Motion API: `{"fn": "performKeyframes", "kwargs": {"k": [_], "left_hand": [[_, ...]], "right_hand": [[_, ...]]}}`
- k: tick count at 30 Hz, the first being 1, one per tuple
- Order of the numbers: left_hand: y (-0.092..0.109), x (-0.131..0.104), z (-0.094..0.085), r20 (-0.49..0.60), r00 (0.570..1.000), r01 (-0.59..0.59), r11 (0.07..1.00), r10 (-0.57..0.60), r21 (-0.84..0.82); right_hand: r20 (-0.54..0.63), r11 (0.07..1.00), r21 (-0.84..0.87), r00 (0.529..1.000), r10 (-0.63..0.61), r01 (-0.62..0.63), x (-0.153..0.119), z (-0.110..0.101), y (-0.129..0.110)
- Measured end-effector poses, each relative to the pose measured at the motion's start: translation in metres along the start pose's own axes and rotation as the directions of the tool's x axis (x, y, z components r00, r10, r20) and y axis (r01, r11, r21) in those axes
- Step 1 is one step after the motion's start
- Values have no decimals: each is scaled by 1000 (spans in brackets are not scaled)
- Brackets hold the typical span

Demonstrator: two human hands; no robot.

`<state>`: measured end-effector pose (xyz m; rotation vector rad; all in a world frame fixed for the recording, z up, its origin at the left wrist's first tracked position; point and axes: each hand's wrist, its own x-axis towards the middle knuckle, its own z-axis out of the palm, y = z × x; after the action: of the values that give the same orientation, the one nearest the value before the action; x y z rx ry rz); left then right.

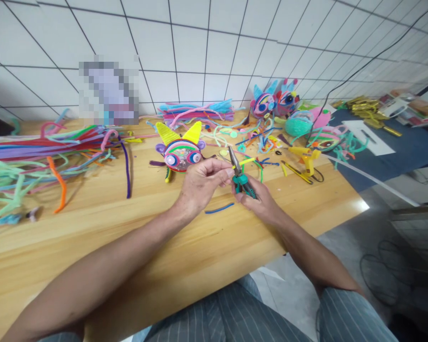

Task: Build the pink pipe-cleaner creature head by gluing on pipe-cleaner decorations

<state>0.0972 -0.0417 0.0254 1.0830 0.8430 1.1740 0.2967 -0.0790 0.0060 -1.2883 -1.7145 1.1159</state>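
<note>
My right hand [255, 194] is wrapped round the green handles of needle-nose pliers [240, 180], their grey jaws pointing up and away. A short yellow pipe cleaner [248, 162] crosses at the jaws. My left hand [207, 183] pinches its near end between thumb and fingertips. Just beyond my left hand sits a colourful pipe-cleaner mask [180, 154] with yellow horns and round pink-and-blue eyes. A short blue pipe cleaner piece [219, 208] lies on the wood below my hands.
Bundles of pipe cleaners [57, 142] cover the table's left side, another bundle [196, 111] lies by the tiled wall. A yellow glue gun [306, 159] rests at right, near several finished figures [264, 103]. Scraps [267, 142] are scattered behind my hands.
</note>
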Motion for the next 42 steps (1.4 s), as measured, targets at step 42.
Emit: {"fn": "performKeyframes", "kwargs": {"k": [42], "left_hand": [[-30,-3,3,98,995,8,988,-23,157]], "right_hand": [[-320,760,-650,909,-267,-5,-28,-71,35]]}}
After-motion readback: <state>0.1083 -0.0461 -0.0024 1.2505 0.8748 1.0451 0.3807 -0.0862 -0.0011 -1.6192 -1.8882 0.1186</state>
